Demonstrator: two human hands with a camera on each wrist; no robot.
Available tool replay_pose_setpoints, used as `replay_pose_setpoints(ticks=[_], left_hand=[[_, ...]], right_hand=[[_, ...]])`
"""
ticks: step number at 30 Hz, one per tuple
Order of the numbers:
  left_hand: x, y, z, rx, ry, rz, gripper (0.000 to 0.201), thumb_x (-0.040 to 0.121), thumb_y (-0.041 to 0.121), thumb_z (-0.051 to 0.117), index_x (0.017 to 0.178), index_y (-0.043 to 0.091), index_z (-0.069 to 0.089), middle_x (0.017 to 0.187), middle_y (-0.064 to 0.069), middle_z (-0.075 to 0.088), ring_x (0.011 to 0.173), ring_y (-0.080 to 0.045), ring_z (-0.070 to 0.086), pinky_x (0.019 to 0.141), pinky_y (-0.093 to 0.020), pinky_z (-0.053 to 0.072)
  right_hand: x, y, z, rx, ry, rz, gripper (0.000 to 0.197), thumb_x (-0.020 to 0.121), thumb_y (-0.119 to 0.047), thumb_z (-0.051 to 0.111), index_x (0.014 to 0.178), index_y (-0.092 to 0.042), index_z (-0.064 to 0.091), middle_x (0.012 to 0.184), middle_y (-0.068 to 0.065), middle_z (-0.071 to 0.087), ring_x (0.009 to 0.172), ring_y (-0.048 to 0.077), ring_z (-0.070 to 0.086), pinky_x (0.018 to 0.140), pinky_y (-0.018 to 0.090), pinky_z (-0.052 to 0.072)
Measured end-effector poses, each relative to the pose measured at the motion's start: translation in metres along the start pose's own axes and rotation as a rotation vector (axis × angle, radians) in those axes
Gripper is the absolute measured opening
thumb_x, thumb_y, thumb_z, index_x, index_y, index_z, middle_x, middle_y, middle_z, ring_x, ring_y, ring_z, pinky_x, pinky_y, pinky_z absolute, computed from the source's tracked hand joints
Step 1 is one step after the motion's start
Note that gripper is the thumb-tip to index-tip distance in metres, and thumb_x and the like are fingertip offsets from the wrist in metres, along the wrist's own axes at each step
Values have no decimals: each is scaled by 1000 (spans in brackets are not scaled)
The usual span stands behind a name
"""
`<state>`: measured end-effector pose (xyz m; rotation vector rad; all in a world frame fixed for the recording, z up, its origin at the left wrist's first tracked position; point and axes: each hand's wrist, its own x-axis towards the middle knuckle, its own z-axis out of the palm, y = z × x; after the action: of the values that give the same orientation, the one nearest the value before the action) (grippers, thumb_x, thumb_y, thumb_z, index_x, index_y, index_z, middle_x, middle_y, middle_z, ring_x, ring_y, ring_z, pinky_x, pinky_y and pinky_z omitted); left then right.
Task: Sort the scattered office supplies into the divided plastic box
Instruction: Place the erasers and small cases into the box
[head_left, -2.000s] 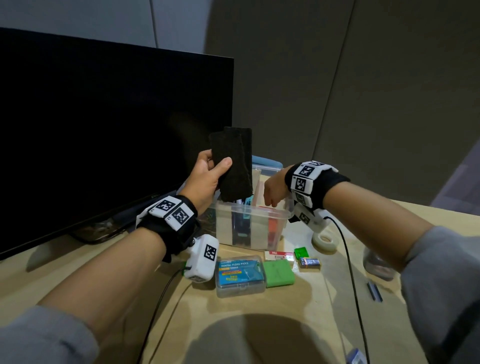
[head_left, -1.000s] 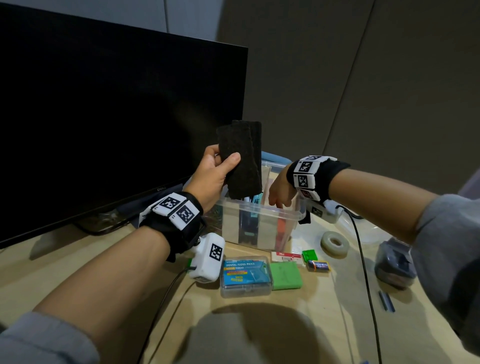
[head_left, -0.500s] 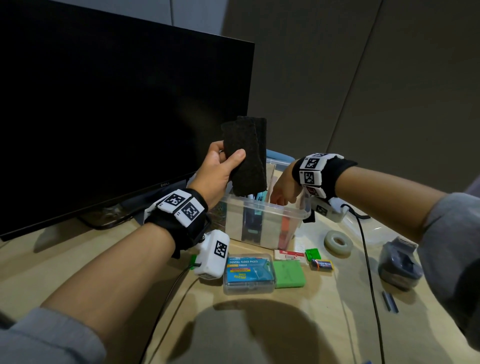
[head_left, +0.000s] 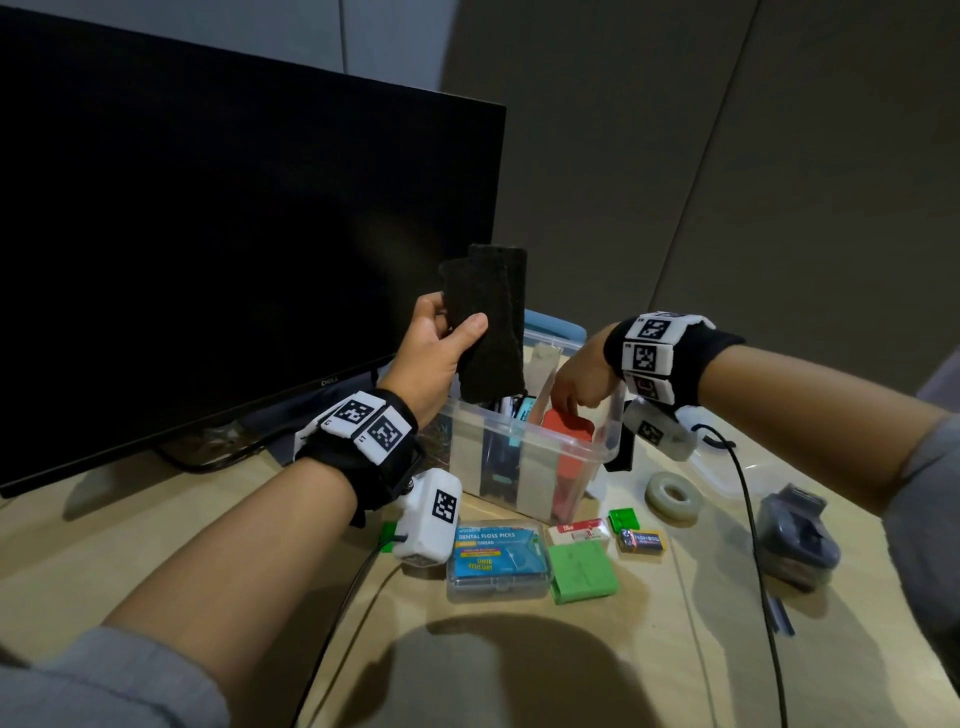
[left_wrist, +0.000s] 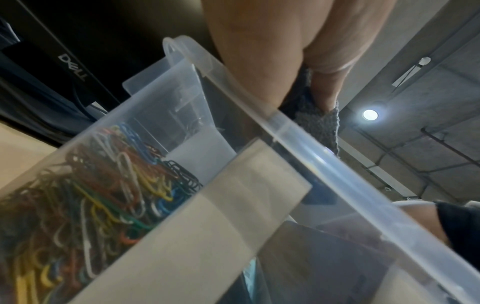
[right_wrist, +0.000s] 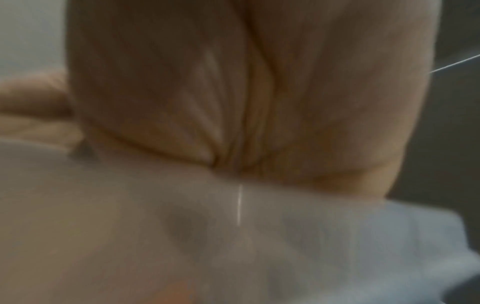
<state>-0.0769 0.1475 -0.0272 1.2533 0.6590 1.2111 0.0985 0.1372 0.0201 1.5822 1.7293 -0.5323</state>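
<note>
The clear divided plastic box (head_left: 602, 457) stands in front of the monitor, with pens and coloured paper clips (left_wrist: 103, 185) in its compartments. My left hand (head_left: 447, 332) holds a black felt pad (head_left: 488, 332) upright above the box's left half, thumb on its front face. The pad's lower edge (left_wrist: 319, 125) shows past the thumb in the left wrist view. My right hand (head_left: 569, 400) reaches into the right compartment, fingers curled on the top of a red block (head_left: 569, 434) that stands at rim height. The right wrist view shows only a blurred palm (right_wrist: 246, 92) against the box wall.
In front of the box lie a dental floss picks case (head_left: 497, 558), a green pad (head_left: 583, 566), a small red-white box (head_left: 579, 532), a battery (head_left: 641, 540) and a tape roll (head_left: 674, 494). A grey stapler (head_left: 797, 535) sits right; the monitor (head_left: 208, 234) fills the left.
The red block now shows at the box rim under my right fingers; earlier it showed only through the wall. My left hand has kept the black pad raised over the box.
</note>
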Motion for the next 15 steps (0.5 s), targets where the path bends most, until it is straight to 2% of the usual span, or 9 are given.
replay_pose_setpoints(ticks=[2, 3, 5, 7, 9, 11, 13, 14, 15], left_hand=[[0, 0, 0, -17, 3, -4, 41, 97, 12, 53, 134, 13, 35, 119, -2, 57, 102, -9, 61, 69, -18, 55], [0, -1, -1, -22, 5, -3, 41, 96, 12, 54, 133, 13, 35, 120, -3, 57, 102, -9, 61, 69, -18, 54], [0, -2, -1, -31, 8, 3, 41, 96, 12, 54, 133, 13, 35, 120, -3, 57, 103, -9, 61, 68, -17, 55], [1, -3, 0, -46, 15, 7, 42, 96, 11, 54, 134, 12, 35, 118, -3, 58, 103, -10, 61, 69, -17, 55], [2, -3, 0, -47, 24, 8, 43, 96, 10, 54, 135, 10, 35, 119, -5, 58, 103, -10, 62, 71, -19, 55], [2, -3, 1, -37, 32, 10, 43, 96, 11, 54, 134, 10, 35, 123, -8, 58, 105, -12, 62, 74, -21, 54], [2, -3, 2, -41, 40, 7, 41, 96, 11, 54, 133, 12, 36, 123, -7, 57, 106, -12, 61, 75, -22, 53], [1, -2, 2, -47, 45, 5, 40, 96, 10, 54, 132, 12, 36, 122, -7, 57, 105, -12, 61, 75, -22, 53], [1, -3, 2, -53, 49, 6, 40, 96, 10, 54, 132, 12, 36, 120, -6, 57, 105, -12, 61, 74, -22, 53]], right_hand=[[-7, 3, -2, -20, 18, -1, 46, 92, 6, 43, 135, -7, 52, 134, 7, 52, 129, 22, 44, 107, 32, 36], [-12, 5, -2, -14, 39, -5, 43, 93, 3, 45, 134, -7, 53, 134, 6, 53, 126, 19, 46, 103, 28, 37], [-26, 6, 1, 26, 103, -36, 37, 95, -9, 52, 131, -10, 55, 129, 3, 57, 114, 14, 48, 94, 25, 36], [-40, 4, 8, 136, 156, -101, 32, 97, -25, 54, 126, -13, 56, 118, -1, 59, 107, 11, 49, 93, 26, 36], [-53, -4, 20, 275, 181, -162, 40, 95, -47, 49, 123, -19, 57, 112, -9, 58, 107, 9, 50, 99, 30, 36], [-63, -12, 34, 347, 205, -194, 60, 86, -62, 47, 127, -20, 56, 115, -11, 57, 102, 5, 52, 93, 24, 40], [-67, -20, 49, 239, 282, -200, 54, 84, -58, 57, 120, -17, 58, 105, -9, 60, 85, 4, 54, 71, 17, 42], [-66, -22, 55, 136, 349, -174, 45, 86, -53, 61, 114, -17, 58, 98, -8, 59, 79, 7, 54, 67, 19, 39], [-64, -24, 60, 44, 416, -146, 38, 89, -46, 60, 112, -16, 58, 94, -7, 58, 80, 11, 53, 69, 22, 38]])
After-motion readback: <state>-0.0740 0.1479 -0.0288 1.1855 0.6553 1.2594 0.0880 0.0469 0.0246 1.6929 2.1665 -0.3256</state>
